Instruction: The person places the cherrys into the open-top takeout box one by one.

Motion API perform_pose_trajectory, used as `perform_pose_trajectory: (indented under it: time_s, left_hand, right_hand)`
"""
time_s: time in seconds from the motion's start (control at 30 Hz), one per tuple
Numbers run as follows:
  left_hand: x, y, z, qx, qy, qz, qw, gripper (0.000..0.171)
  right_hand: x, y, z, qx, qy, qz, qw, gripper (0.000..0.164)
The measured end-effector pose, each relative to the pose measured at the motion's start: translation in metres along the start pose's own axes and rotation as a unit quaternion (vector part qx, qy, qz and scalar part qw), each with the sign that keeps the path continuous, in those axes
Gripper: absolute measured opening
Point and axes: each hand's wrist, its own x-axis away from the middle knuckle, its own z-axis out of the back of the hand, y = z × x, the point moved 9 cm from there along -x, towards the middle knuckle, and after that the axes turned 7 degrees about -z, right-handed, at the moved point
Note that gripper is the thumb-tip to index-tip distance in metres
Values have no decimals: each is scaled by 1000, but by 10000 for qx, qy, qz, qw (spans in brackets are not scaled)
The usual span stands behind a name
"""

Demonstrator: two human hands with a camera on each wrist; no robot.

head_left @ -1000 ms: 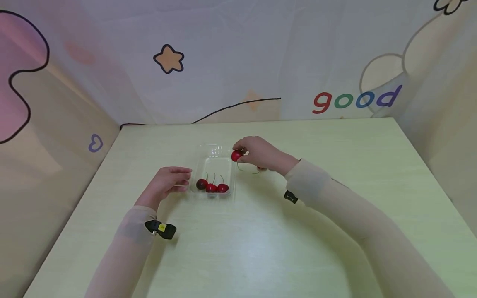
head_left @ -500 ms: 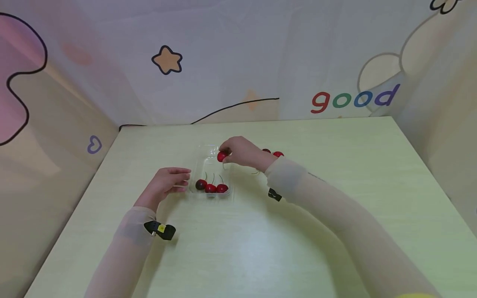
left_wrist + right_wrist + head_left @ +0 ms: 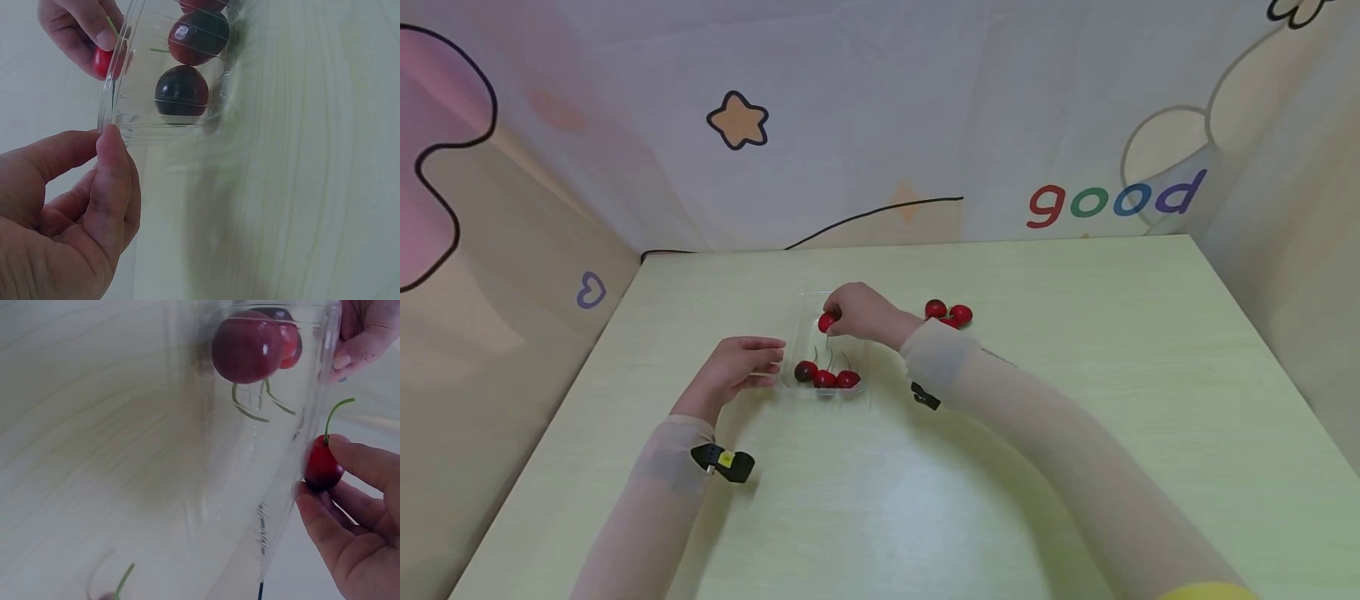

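Note:
A see-through plastic container (image 3: 805, 333) stands on the table with three dark red cherries, such as this cherry (image 3: 806, 371), along its near end. My left hand (image 3: 741, 369) is at the container's left side. In the left wrist view, thumb and fingertips (image 3: 111, 140) of that hand pinch its rim. Over the far part of the container, my right hand (image 3: 865, 315) pinches a red cherry (image 3: 324, 464) between thumb and fingers. The held cherry's green stem (image 3: 336, 415) shows in the right wrist view.
Several more cherries (image 3: 959, 314) lie in a group on the pale table (image 3: 970, 517), right of the container and just behind the right sleeve (image 3: 943, 354). A printed cloth backdrop (image 3: 880, 125) rises behind the table and at both sides.
My right hand has moved left with its cherry, from the container's right edge to above its inside. The loose cherries on the right have come into view. My left hand stays put.

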Motion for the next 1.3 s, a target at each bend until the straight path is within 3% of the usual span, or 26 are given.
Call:
perform_pose_trajectory:
  time_s: [0.87, 1.3]
  left_hand:
    - [0, 0, 0, -35, -17, -26, 10000, 43]
    - [1, 0, 0, 69, -60, 0, 10000, 44]
  right_hand:
    - [-28, -10, -27, 254, -182, -324, 9990, 33]
    - [-27, -13, -38, 140, -383, -348, 9986, 25]
